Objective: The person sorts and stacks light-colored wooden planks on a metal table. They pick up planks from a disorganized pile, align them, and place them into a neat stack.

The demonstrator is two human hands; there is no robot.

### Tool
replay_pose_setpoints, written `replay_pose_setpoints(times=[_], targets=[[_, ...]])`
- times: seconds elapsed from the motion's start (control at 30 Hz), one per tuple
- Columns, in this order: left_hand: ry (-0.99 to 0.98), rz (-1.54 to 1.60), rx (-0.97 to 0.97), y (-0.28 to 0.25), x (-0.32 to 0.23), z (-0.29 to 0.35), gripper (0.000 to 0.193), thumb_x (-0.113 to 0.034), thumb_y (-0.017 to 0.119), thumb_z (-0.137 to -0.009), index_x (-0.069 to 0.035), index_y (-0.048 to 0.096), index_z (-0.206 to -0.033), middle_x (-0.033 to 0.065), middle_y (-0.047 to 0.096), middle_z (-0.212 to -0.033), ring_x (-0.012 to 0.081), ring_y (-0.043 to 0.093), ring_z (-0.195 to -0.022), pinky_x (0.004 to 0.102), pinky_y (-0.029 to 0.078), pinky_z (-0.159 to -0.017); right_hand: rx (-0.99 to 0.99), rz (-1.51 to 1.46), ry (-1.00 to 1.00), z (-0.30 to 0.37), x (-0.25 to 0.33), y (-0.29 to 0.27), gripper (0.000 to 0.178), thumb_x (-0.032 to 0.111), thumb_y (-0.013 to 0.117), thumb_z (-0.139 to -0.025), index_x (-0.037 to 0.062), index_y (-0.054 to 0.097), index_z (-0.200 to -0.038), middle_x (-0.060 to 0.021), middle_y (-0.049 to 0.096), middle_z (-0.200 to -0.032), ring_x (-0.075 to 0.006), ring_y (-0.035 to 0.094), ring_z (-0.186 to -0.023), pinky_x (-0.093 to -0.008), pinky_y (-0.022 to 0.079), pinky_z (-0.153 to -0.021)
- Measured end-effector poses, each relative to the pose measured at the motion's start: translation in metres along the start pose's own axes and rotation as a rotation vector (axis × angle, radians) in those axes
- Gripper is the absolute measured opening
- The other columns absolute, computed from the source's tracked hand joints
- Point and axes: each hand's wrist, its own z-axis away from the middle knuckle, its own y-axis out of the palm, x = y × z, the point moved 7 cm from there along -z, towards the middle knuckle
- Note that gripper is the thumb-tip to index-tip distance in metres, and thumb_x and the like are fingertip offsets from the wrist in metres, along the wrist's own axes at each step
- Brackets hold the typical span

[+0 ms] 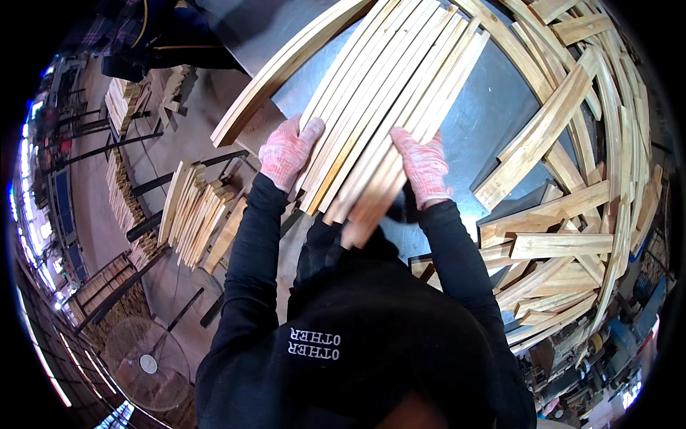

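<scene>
A row of long, pale wooden slats (379,79) lies side by side between my hands, sloping from the table toward my body. My left hand (287,149), in a pink-and-white knit glove, grips the row's left side near its close end. On the right side my right hand (425,164), gloved the same, presses with its thumb on top; its other fingers are partly hidden. The slats' near ends stand unevenly, the right ones reaching closest to my chest. Under them is a metal tabletop (486,100).
Loose boards (550,129) pile up along the table's right side. One thick board (286,68) lies left of the slats. Stacked slats (196,218) rest on a rack at left, near a round fan (148,365). Another person (161,39) stands at the far left.
</scene>
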Motion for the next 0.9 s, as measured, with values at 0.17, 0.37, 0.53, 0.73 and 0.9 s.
replay_pose_setpoints(times=[0.17,0.37,0.53,0.73,0.9], targets=[[0.004,0.346,-0.441,-0.023,0.075,0.025,0.057,-0.057,0.053,-0.097,-0.013,0.058,-0.134,0.0149,0.060,-0.122,0.0340,0.060,-0.109,0.0389,0.048,-0.094,0.326,0.927,-0.043,0.004,0.046,-0.025,0.078,0.071,0.047,-0.093,-0.0007,0.069,-0.115,-0.0304,0.069,-0.108,-0.0453,0.063,-0.110,-0.0465,0.049,-0.096],[-0.580,1.341,0.104,0.114,0.154,0.139,0.065,-0.071,0.048,-0.096,-0.010,0.053,-0.115,0.0060,0.058,-0.089,0.0230,0.067,-0.085,0.0398,0.058,-0.075,-0.260,0.754,-0.757,-0.122,0.147,-0.090,0.067,0.055,0.057,-0.095,0.0045,0.056,-0.140,-0.0218,0.062,-0.134,-0.0375,0.056,-0.129,-0.0457,0.041,-0.111],[-0.651,1.517,-0.006,0.143,0.081,0.142,0.088,-0.082,0.033,-0.093,-0.012,0.045,-0.145,0.0136,0.060,-0.135,0.0326,0.063,-0.117,0.0582,0.051,-0.092,-0.054,1.389,-0.644,-0.222,0.186,-0.032,0.066,0.056,0.049,-0.097,0.0129,0.050,-0.148,-0.0202,0.061,-0.136,-0.0382,0.054,-0.130,-0.0486,0.037,-0.113],[-1.154,1.631,-0.204,0.123,0.047,0.142,0.087,-0.080,0.035,-0.093,-0.011,0.048,-0.144,0.0138,0.062,-0.134,0.0332,0.064,-0.116,0.0594,0.050,-0.099,-0.147,1.358,-0.889,-0.231,0.183,-0.030,0.085,0.066,0.049,-0.094,-0.0016,0.046,-0.146,-0.0274,0.071,-0.111,-0.0402,0.067,-0.108,-0.0518,0.041,-0.102],[-0.916,1.659,-0.244,0.149,0.083,0.154,0.081,-0.076,0.038,-0.096,-0.011,0.049,-0.144,0.0116,0.064,-0.130,0.0315,0.067,-0.112,0.0505,0.055,-0.098,-0.272,1.268,-0.581,-0.191,0.193,-0.015,0.093,0.073,0.042,-0.094,0.0017,0.034,-0.154,-0.0268,0.066,-0.126,-0.0433,0.063,-0.117,-0.0490,0.045,-0.103]])
